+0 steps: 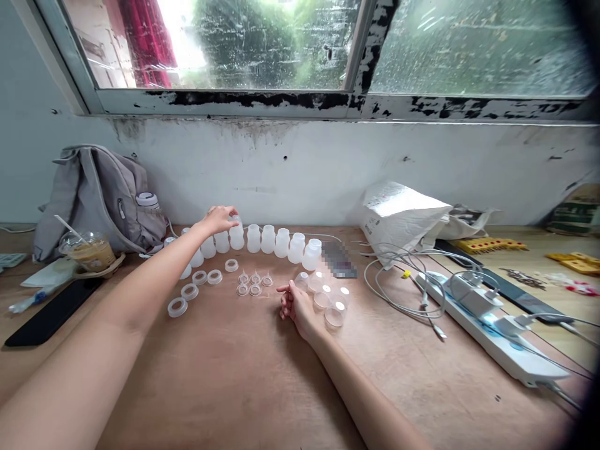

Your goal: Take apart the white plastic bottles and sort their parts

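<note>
My left hand (221, 220) reaches to the back of the table, its fingers closed around the top of a frosted bottle (237, 236) in a curved row of several like it. Part of that row is hidden behind my left forearm. My right hand (294, 305) rests on the table with its fingers curled; whether anything is in them is hidden. Beside it on the right lie several clear caps (334, 317). Clear nipples (255, 289) stand in a small group left of my right hand. White rings (177, 307) lie in a line to the left.
A power strip (497, 350) with chargers and looped cables (398, 300) lies at the right, near a white bag (398, 215). At the left are a drink cup (91, 253), a black phone (51, 315) and a grey backpack (94, 200).
</note>
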A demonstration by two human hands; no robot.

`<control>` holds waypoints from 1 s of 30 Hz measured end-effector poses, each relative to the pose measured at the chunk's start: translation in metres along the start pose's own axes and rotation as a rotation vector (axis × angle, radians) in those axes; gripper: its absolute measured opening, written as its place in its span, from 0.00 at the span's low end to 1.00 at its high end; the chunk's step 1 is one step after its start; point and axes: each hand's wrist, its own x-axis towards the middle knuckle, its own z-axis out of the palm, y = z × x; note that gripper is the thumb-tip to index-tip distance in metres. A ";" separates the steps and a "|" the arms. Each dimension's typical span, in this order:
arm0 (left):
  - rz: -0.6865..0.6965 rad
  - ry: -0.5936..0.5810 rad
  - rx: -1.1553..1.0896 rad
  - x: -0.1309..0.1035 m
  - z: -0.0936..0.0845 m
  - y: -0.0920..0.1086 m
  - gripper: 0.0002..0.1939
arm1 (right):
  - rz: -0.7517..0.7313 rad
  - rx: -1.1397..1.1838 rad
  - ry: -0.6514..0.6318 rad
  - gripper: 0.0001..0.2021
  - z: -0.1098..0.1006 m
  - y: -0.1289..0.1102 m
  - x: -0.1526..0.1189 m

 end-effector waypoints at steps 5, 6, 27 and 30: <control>-0.046 -0.058 0.083 0.013 0.008 -0.005 0.19 | 0.003 -0.010 -0.005 0.18 -0.001 0.001 0.002; -0.054 -0.071 0.097 0.015 0.010 -0.006 0.19 | 0.003 -0.013 -0.004 0.18 -0.001 0.001 0.003; -0.110 -0.206 0.156 0.022 0.013 -0.011 0.19 | 0.008 -0.020 -0.023 0.18 -0.002 0.002 0.004; -0.110 -0.214 0.151 0.020 0.014 -0.010 0.19 | 0.006 -0.025 -0.020 0.18 -0.001 0.001 0.004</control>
